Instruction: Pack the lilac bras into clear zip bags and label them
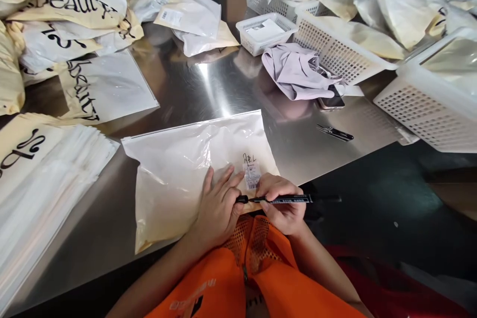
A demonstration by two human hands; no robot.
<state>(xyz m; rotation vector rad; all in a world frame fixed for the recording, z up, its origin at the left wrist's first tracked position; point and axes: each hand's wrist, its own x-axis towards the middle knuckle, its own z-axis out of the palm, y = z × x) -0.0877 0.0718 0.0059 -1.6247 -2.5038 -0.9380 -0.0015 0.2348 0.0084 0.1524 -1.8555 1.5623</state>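
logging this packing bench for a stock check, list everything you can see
table: one, silver, under everything
zip bag: one, frosted white, centre front
label: one, white, on the zip bag
printed bags: many, cream and white, far left
flat bag stack: one, white, lower left
baskets: at least four, white, upper right
filled bags: several, cream, in baskets
garment: one, pale lilac, beside baskets
phone: one, dark, at garment's edge
pen: one, black, held near the label
vest: one, orange, bottom edge
left hand: one, flat on zip bag
right hand: one, fingers around pen

"beauty" on piled bags; pouch label illegible.
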